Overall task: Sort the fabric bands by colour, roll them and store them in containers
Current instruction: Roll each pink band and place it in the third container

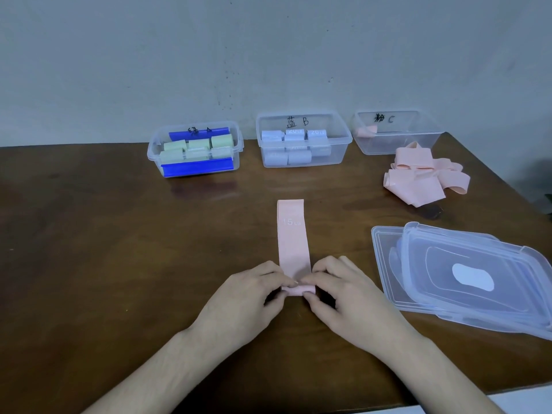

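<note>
Your left hand (254,294) and right hand (337,291) both pinch the rolled near end of the pink band (293,243), flat on the table (119,249). Loose pink bands (424,174) lie near the pink box (397,132).

Both forearms were bare right up to the frame edge, no sleeves showing. The left hand (245,297) and right hand (343,294) had no rings, watch or gloves, and short plain nails.
</note>
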Demonstrator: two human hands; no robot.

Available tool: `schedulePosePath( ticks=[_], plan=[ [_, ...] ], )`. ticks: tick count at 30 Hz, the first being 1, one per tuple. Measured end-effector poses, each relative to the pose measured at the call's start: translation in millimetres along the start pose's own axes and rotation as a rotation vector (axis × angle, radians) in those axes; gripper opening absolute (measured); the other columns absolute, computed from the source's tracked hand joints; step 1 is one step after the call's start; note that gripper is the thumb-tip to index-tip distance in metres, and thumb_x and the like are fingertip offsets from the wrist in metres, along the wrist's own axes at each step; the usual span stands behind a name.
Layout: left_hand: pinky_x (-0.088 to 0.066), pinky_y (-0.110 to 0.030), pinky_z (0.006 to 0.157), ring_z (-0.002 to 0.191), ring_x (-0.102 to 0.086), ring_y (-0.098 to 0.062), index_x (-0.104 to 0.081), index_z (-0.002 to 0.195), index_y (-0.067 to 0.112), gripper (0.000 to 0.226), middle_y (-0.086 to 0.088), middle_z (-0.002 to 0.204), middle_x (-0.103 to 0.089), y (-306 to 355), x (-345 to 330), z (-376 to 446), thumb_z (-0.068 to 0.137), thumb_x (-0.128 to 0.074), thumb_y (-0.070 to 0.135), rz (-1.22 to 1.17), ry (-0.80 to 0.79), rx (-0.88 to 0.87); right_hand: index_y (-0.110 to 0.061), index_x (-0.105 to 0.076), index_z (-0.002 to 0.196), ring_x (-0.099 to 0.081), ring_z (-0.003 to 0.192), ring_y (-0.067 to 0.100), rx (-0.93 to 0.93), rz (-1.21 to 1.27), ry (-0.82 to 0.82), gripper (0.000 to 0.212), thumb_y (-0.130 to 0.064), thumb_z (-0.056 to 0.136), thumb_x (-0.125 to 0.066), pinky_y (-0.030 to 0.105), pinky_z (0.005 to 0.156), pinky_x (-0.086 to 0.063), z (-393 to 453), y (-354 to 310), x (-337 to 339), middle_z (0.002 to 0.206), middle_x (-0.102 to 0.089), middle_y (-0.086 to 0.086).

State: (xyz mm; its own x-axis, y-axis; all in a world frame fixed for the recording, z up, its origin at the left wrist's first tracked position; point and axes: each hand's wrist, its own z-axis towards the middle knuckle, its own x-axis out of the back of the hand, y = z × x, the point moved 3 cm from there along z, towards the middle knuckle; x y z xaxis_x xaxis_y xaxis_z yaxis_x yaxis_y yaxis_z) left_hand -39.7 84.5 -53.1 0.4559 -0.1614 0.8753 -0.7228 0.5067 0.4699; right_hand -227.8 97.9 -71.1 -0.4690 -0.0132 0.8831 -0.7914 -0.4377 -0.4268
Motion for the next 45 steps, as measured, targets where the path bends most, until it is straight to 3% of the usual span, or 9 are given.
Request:
schedulePosePath(
  ticks=[3,9,14,19,24,29,34,39,45],
  plan=[
    [-0.044,-0.008,0.084,0.090,-0.053,0.002,-0.067,0.124,0.033,0.027,0.021,0.115,-0.057,-3,1,3,0.101,-0.053,0.031,-0.017,0.002,-0.001,-0.038,-0.065,0.113,-0.046,0.100,0.001,0.007,0.003,0.003,0.019,-0.037,0.094,-0.063,0.011,0.079,-0.040,1,-2,0,0.109,-0.051,-0.025],
    [-0.050,-0.018,0.078,0.083,-0.057,-0.004,-0.069,0.117,0.031,0.023,0.021,0.111,-0.052,-5,2,4,0.099,-0.056,0.031,-0.026,0.046,-0.007,-0.034,-0.066,0.110,-0.049,0.093,0.006,0.024,0.018,0.002,0.018,-0.029,0.092,-0.066,0.011,0.075,-0.041,8,3,0,0.105,-0.055,-0.022],
    [-0.047,-0.010,0.076,0.076,-0.051,0.002,-0.071,0.114,0.030,0.020,0.018,0.107,-0.058,-3,3,8,0.095,-0.062,0.030,-0.013,0.018,-0.035,-0.034,-0.069,0.114,-0.046,0.098,0.006,0.002,0.020,-0.021,0.020,-0.034,0.096,-0.059,0.014,0.082,-0.041,13,7,0,0.107,-0.055,-0.024],
    [-0.047,-0.010,0.083,0.091,-0.057,-0.001,-0.067,0.122,0.032,0.026,0.018,0.114,-0.059,-5,3,14,0.099,-0.056,0.030,0.015,0.026,-0.016,-0.036,-0.067,0.118,-0.046,0.100,0.004,0.001,0.014,0.005,0.023,-0.036,0.095,-0.062,0.013,0.082,-0.042,16,7,3,0.109,-0.055,-0.023],
    [-0.047,-0.010,0.083,0.093,-0.057,-0.002,-0.066,0.125,0.031,0.027,0.019,0.117,-0.056,-7,2,17,0.101,-0.051,0.030,0.013,0.033,0.006,-0.035,-0.066,0.114,-0.047,0.099,0.003,0.004,0.013,-0.008,0.022,-0.030,0.093,-0.066,0.010,0.079,-0.039,17,8,3,0.110,-0.055,-0.022],
    [-0.053,-0.018,0.074,0.081,-0.058,-0.005,-0.067,0.119,0.031,0.023,0.017,0.112,-0.056,-5,3,18,0.098,-0.058,0.029,0.041,0.054,-0.025,-0.034,-0.065,0.121,-0.045,0.101,0.005,0.004,0.011,-0.040,0.026,-0.030,0.094,-0.064,0.012,0.082,-0.039,21,12,3,0.114,-0.054,-0.024],
    [-0.052,-0.018,0.076,0.080,-0.055,-0.003,-0.066,0.119,0.031,0.023,0.016,0.113,-0.058,-8,2,24,0.098,-0.059,0.029,0.077,0.038,-0.051,-0.036,-0.064,0.127,-0.039,0.103,0.002,-0.001,-0.004,-0.071,0.030,-0.034,0.097,-0.060,0.012,0.087,-0.036,29,15,3,0.117,-0.052,-0.023],
    [-0.053,-0.020,0.063,0.069,-0.055,-0.004,-0.072,0.105,0.026,0.017,0.014,0.098,-0.063,-11,1,28,0.090,-0.069,0.020,0.080,0.088,-0.054,-0.032,-0.065,0.118,-0.044,0.098,0.003,-0.010,0.051,-0.026,0.021,-0.031,0.097,-0.062,0.017,0.083,-0.041,32,13,1,0.110,-0.056,-0.023],
    [-0.049,-0.010,0.068,0.074,-0.053,0.003,-0.072,0.105,0.030,0.018,0.016,0.098,-0.065,-2,-3,10,0.089,-0.068,0.024,0.059,0.020,-0.078,-0.038,-0.066,0.111,-0.046,0.095,0.005,0.033,0.027,-0.064,0.016,-0.039,0.098,-0.058,0.018,0.080,-0.043,11,4,7,0.104,-0.056,-0.026]
  ],
)
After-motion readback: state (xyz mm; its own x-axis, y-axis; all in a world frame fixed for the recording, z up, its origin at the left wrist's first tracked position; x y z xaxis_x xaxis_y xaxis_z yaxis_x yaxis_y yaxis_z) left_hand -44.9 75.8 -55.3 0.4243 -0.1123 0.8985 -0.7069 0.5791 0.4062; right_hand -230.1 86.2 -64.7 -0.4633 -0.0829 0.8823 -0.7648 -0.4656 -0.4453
